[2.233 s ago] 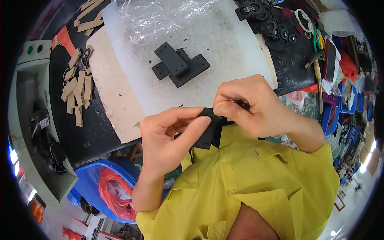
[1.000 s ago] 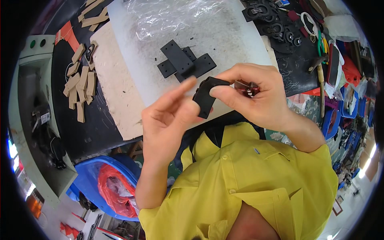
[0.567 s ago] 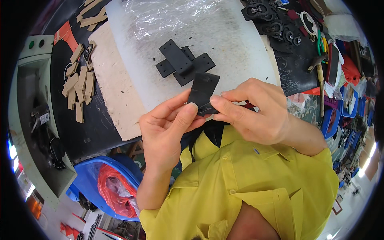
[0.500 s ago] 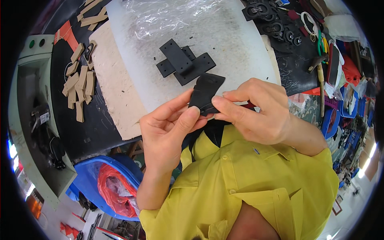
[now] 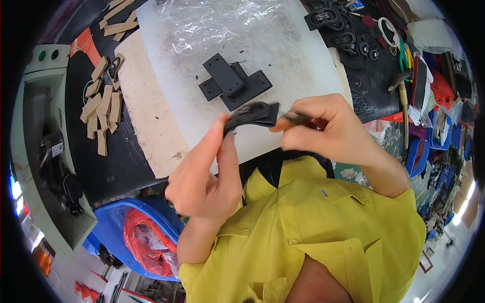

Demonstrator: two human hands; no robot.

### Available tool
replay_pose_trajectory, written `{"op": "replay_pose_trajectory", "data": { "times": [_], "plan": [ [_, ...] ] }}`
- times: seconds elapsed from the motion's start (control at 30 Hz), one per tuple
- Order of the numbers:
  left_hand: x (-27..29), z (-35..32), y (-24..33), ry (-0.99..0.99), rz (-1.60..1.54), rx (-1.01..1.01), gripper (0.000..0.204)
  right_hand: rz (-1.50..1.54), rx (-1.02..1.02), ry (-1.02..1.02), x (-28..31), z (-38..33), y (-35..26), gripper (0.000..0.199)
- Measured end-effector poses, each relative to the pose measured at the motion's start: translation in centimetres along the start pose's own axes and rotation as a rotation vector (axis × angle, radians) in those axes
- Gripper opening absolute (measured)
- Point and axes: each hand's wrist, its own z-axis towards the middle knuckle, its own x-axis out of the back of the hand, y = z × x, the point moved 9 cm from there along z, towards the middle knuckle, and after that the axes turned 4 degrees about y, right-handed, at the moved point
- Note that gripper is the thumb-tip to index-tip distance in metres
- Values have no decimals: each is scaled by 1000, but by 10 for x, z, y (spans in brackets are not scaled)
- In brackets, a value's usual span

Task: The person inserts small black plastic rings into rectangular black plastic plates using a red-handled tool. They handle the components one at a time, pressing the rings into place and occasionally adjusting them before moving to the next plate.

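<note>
My left hand (image 5: pixel 204 179) pinches one end of a black folded strap piece (image 5: pixel 252 115), seen edge-on with its layers curving to the right. In my right hand (image 5: pixel 336 134) is a small dark tool with a reddish part (image 5: pixel 303 120), blurred by motion; its kind cannot be made out. The tool's tip points at the strap piece's free end, and I cannot tell whether they touch. Just beyond my hands, flat black rectangular pieces with small holes (image 5: pixel 222 73) lie crossed in a stack.
A whitish cutting board (image 5: pixel 172 101) carries clear plastic film (image 5: pixel 202 22). Tan strips (image 5: pixel 105 103) are heaped at left, black parts with round metal fittings (image 5: pixel 348 38) at far right. A hammer (image 5: pixel 403 91) lies at right; a blue bin (image 5: pixel 108 214) stands lower left.
The black strap piece has turned from face-on to edge-on as my left hand rotated. My right hand has drawn slightly right, off the piece, and the tool in it now shows.
</note>
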Motion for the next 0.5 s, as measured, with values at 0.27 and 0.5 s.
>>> {"op": "replay_pose_trajectory", "data": {
  "times": [0.27,0.5],
  "plan": [
    [-14,-15,-39,3,-332,390,27,476,-124,145,3,2,28,22],
    [-48,-37,-55,-216,-960,1030,17,548,-208,70,-2,2,27,21]
  ]
}}
